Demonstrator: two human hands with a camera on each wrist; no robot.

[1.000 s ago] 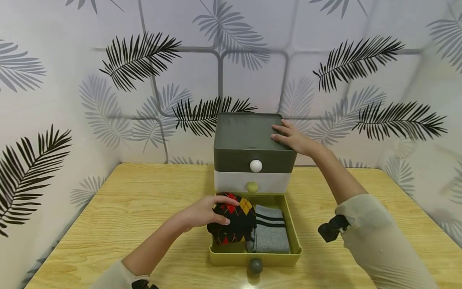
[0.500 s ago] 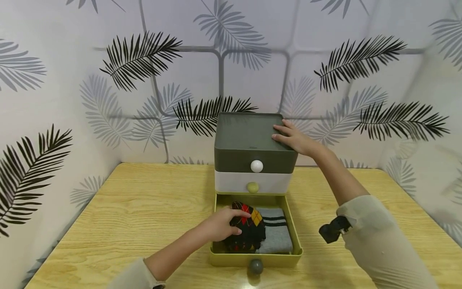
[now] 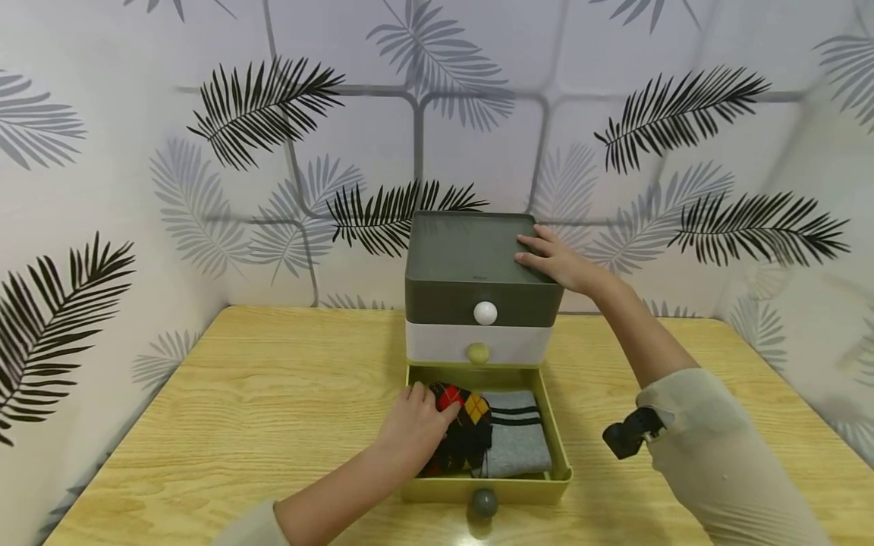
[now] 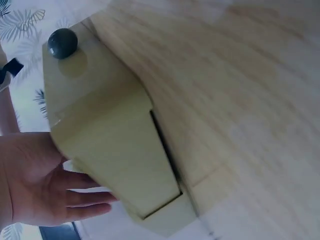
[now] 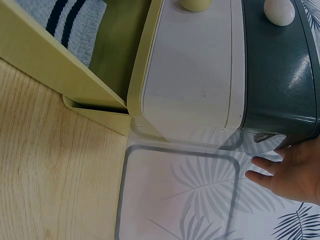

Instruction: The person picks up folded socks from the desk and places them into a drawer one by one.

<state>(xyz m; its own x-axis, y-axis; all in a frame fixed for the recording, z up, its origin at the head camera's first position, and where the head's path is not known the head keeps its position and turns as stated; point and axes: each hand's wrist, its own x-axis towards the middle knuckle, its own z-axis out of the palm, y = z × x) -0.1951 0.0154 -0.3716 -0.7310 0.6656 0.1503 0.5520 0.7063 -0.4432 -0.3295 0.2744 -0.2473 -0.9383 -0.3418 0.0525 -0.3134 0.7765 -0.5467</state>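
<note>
A black argyle sock bundle (image 3: 471,438) with red and yellow diamonds lies in the left part of the pulled-out olive drawer (image 3: 519,491). My left hand (image 3: 418,431) is over the drawer's left side and touches the bundle, partly covering it. Its fingers look fairly straight in the left wrist view, reaching past the drawer's side wall (image 4: 120,155). Beside the bundle is a folded grey sock (image 3: 519,447) with black stripes. My right hand (image 3: 556,262) rests with spread fingers on the right edge of the drawer unit's dark grey top (image 3: 464,246).
Above the olive drawer sit a closed white drawer (image 3: 437,343) with an olive knob and a closed dark grey one (image 3: 437,303) with a white knob. A grey knob (image 3: 485,503) is on the open drawer's front. The unit stands on a wood-grain table (image 3: 307,364) before leaf-patterned walls.
The argyle bundle has gone from over the drawer's left edge down into it. My left hand moved right and down with it, then slightly back left. The right hand has stayed put.
</note>
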